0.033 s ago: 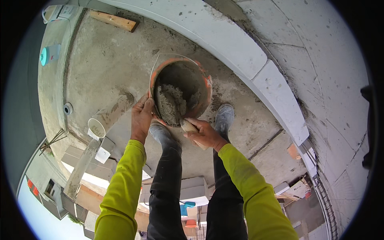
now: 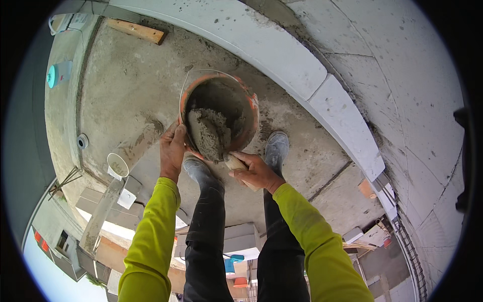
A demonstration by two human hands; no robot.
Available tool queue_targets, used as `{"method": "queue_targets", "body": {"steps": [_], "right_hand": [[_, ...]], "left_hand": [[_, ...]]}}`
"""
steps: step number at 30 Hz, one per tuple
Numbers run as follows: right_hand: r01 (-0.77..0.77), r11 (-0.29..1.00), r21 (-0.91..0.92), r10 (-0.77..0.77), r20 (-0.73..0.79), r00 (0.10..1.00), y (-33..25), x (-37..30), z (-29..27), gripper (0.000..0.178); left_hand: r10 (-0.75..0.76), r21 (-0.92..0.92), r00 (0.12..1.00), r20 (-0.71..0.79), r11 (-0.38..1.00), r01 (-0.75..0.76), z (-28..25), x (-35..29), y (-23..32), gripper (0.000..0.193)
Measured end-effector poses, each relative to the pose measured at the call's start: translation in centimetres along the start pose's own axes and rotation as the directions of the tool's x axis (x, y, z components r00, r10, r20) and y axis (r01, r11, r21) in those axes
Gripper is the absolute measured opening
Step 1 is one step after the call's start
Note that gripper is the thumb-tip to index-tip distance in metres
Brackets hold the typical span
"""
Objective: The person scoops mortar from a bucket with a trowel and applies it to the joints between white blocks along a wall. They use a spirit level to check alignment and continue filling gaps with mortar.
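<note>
An orange bucket (image 2: 255, 115) smeared with grey stands on the concrete floor in front of my boots, its wire handle tipped to the far side. Wet mortar (image 2: 205, 132) is heaped along its near left inside, and the rest of the inner wall is coated grey. My left hand (image 2: 172, 150) is closed on the bucket's left rim, thumb on top. In my right hand (image 2: 255, 171) is the pale wooden handle of a trowel (image 2: 235, 163) at the near rim. The trowel's blade is covered with mortar, so its outline is hard to make out.
A low wall of white blocks (image 2: 287, 63) curves along the far right side. A wooden plank (image 2: 136, 31) lies at the far left, and a white container (image 2: 118, 165) stands left of my arm. My grey boots (image 2: 276, 148) are close to the bucket. Grey blocks (image 2: 241, 237) lie behind my legs.
The bucket and both hands sit slightly farther left in the picture, as do the floor and wall. Both grips are the same.
</note>
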State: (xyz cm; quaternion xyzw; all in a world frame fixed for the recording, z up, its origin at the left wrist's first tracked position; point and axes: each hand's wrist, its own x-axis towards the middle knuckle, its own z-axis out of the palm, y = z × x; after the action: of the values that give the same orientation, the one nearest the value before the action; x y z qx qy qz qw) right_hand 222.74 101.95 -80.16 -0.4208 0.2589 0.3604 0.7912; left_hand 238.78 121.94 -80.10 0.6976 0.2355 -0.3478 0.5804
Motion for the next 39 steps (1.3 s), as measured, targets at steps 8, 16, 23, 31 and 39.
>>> {"method": "queue_targets", "body": {"steps": [8, 16, 23, 31, 39], "right_hand": [[0.240, 0.911, -0.335, -0.340, -0.281, 0.898, -9.6, -15.7, -7.0, 0.060], [-0.306, 0.130, -0.943, -0.705, -0.305, 0.641, -16.9, -15.8, -16.6, 0.054], [-0.366, 0.093, -0.926, -0.708, -0.320, 0.629, -15.0, -14.1, -17.4, 0.058], [0.232, 0.211, -0.950, -0.402, 0.132, 0.906, -10.2, -20.0, -4.9, 0.052], [0.009, -0.131, -0.991, -0.616, 0.088, 0.783, -11.8, -17.6, -2.0, 0.053]], "left_hand": [[0.080, 0.094, 0.990, -0.112, 0.993, -0.070, 1.2, 1.2, -1.4, 0.017], [0.179, 0.031, 0.958, -0.224, 0.984, -0.177, 4.1, -0.3, -3.0, 0.019], [0.289, 0.219, 0.929, -0.231, 0.946, -0.239, 7.5, -2.1, 0.0, 0.027], [0.401, 0.349, 0.884, -0.242, 0.886, -0.306, 10.2, -11.6, 7.1, 0.034], [0.454, 0.354, 0.881, -0.131, 0.852, -0.386, 12.4, -19.2, 12.7, 0.030]]}}
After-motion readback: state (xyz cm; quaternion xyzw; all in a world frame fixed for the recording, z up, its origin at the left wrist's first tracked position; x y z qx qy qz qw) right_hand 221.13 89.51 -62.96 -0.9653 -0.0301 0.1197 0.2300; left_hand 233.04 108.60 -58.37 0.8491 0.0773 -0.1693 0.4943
